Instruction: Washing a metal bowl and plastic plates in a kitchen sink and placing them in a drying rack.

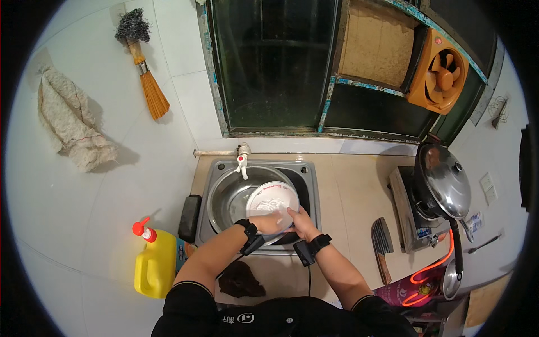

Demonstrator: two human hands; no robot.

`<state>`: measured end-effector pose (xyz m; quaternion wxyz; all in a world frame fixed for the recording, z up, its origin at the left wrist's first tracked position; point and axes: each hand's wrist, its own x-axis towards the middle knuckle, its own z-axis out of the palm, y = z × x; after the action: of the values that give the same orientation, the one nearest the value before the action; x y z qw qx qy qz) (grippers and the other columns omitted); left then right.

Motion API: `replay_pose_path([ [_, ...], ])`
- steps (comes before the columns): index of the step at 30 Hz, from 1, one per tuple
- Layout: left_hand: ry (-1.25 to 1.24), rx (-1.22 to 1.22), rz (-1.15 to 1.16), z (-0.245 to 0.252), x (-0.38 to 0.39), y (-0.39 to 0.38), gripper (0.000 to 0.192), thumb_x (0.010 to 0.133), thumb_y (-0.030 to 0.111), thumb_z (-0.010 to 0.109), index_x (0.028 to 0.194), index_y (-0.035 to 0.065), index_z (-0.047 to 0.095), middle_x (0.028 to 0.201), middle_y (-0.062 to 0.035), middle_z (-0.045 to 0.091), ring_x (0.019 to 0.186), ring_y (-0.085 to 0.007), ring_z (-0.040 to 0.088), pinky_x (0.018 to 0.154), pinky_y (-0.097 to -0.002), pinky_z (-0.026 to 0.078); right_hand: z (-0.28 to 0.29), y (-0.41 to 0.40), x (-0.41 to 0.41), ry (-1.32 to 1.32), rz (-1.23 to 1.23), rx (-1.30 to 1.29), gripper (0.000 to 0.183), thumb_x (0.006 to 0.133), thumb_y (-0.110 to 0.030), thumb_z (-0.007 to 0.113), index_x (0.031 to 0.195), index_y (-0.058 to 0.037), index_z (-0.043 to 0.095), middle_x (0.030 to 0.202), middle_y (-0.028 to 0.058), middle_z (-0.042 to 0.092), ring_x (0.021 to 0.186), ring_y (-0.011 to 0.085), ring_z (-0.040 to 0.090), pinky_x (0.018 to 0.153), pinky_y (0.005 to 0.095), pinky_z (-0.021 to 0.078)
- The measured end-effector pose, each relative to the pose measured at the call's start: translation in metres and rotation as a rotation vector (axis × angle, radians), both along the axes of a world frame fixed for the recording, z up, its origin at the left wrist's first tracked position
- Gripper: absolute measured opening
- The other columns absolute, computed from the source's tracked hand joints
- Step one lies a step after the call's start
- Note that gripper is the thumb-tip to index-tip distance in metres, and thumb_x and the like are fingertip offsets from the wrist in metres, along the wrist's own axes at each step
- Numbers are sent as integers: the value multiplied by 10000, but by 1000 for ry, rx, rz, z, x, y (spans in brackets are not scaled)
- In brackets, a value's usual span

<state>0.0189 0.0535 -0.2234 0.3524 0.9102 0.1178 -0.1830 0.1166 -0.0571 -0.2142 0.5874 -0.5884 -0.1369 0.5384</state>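
Note:
A white bowl (273,194) with red printing near its inner rim is tilted over a round stainless-steel basin (225,206). Shiny liquid, apparently water, lies inside the bowl. My right hand (302,222) grips the bowl's right rim, thumb on the inner side. Across the near part of the bowl lies my left hand (269,223), its fingers blurred, so their grip cannot be made out. The basin sits in a steel sink (316,202). Above it a white tap (242,162) with a red mark points down at the basin.
Left of the sink stand a yellow pump bottle (156,265) and a dark block-shaped object (190,218). A dark brown cloth-like item (241,280) lies in front. Rightward are a cleaver (382,248), a gas stove (406,210) and a lidded wok (448,181), its handle jutting nearward.

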Motion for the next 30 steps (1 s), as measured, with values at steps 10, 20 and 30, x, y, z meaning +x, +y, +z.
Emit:
replay_pose_path([
  [10,-98,63,48,-19,-16,17,548,739,270,463,1120,-92,306,1154,-272,325,1059,-338,360,888,-317,284,-7,1,3,-75,25,56,410,802,-232,439,1151,-72,295,1044,110,444,880,227,493,588,361,482],
  [20,-218,185,58,-12,-25,8,466,768,199,434,1146,-42,306,1170,-235,330,1087,-325,328,912,-317,258,-7,4,-3,-107,38,62,397,802,-237,437,1140,-72,309,1009,111,465,843,220,506,576,345,483],
  [30,-190,61,135,-3,-29,3,512,744,196,452,1146,-75,287,1195,-253,290,1107,-330,306,921,-311,249,-6,2,-9,-76,3,67,383,796,-239,444,1119,-61,341,979,104,487,780,190,523,503,298,471],
])
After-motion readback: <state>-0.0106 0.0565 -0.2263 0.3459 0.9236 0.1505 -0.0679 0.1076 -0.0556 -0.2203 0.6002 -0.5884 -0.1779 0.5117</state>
